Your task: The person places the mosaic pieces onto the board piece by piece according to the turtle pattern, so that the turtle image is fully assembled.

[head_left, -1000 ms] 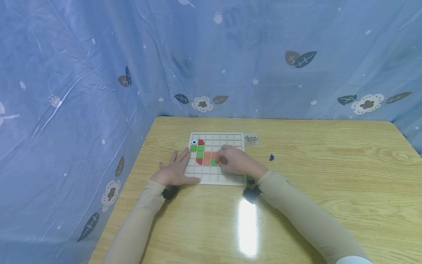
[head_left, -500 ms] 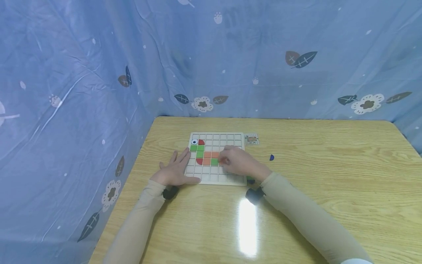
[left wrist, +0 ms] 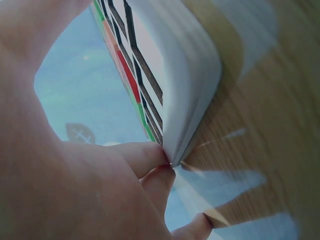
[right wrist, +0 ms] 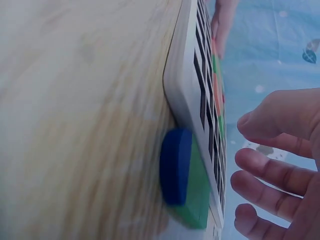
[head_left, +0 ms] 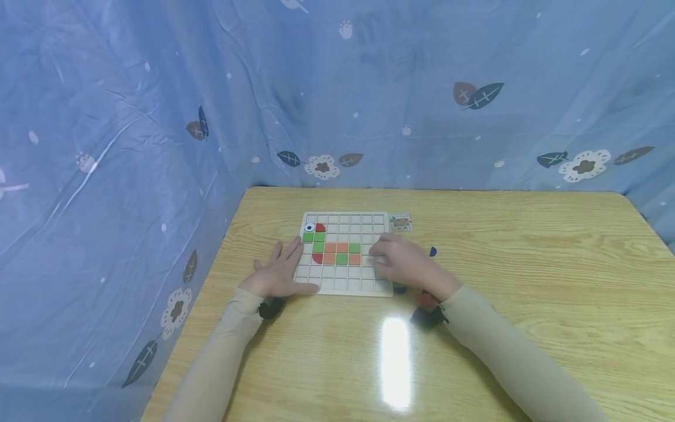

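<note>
A white grid board [head_left: 343,285] lies on the table with coloured tiles in its cells. My left hand [head_left: 276,275] rests with spread fingers along its left edge; in the left wrist view the fingertips [left wrist: 150,154] touch the rim. Green, orange and red tiles make a bent shape, topped by an eye tile [head_left: 309,227]. Over the board's right side is my right hand [head_left: 406,261], its fingers loosely bent and holding nothing in the right wrist view. Beside the board's near right side lie a blue curved block [right wrist: 172,167] and a green block [right wrist: 197,195], touching.
A small picture card [head_left: 401,222] lies by the board's far right corner. A dark blue half-round piece [head_left: 433,251] sits to the right, beyond my right hand. Near my right wrist is a reddish piece [head_left: 427,300], partly hidden. Blue patterned cloth [head_left: 369,117] hangs behind the table [head_left: 527,264].
My right hand has moved right, off the tiles, uncovering a green and an orange square at the row's right end. The left hand stays in place.
</note>
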Available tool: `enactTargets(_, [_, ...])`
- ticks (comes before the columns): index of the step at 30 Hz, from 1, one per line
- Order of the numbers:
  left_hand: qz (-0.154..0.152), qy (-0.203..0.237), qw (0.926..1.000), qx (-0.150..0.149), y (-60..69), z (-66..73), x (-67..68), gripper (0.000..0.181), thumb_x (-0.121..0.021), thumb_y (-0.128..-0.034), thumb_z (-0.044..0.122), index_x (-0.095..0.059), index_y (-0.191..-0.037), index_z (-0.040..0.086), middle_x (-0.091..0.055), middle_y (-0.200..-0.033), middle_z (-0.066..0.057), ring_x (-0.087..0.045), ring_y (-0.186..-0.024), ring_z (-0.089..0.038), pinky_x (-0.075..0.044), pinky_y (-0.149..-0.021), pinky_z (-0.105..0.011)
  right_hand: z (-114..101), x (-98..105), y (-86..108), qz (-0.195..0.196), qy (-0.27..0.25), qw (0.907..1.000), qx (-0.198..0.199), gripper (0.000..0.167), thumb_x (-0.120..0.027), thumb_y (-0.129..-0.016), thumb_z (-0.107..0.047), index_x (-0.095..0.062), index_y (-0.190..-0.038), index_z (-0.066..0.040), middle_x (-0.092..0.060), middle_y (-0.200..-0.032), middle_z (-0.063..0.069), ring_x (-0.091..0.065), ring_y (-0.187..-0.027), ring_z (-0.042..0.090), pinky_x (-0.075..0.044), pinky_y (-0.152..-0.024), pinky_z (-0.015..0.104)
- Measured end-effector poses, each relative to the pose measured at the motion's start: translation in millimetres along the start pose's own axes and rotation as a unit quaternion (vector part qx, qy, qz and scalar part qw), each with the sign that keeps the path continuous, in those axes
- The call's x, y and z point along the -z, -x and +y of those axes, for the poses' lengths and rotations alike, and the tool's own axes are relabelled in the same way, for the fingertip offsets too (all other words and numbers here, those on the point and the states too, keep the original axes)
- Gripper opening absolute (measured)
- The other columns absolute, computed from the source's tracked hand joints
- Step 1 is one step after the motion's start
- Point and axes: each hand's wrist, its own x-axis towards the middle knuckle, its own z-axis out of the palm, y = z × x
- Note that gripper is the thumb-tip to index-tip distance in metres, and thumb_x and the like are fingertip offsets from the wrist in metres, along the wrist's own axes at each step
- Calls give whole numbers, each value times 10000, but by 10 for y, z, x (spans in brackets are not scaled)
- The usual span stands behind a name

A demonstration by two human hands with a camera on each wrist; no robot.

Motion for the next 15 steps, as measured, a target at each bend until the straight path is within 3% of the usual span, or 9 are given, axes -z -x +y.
enactTargets(5, [-1, 44, 10000, 7, -2, 0, -5, 1220, -662, -822, 775, -67, -1694, 163, 24, -1777, 11, 52, -1616, -433, -88, -1075, -903, 47, 46, 152, -37, 50, 9997, -256, 248, -767, -909, -153, -775, -1140, -63, -687, -1099, 50, -607, -934, 168, -558, -815, 349])
enactTargets(15, [12, 102, 9999, -15, -8, -8, -14, 1225, -674, -821, 764, -64, -1694, 160, 27, -1777, 2, 68, -1613, -440, -66, -1075, -904, 173, 126, 411, 218, 81, 9993, -305, 275, -788, -850, -84, -769, -1122, -46, -682, -1069, 58, -586, -872, 165, -554, -758, 338])
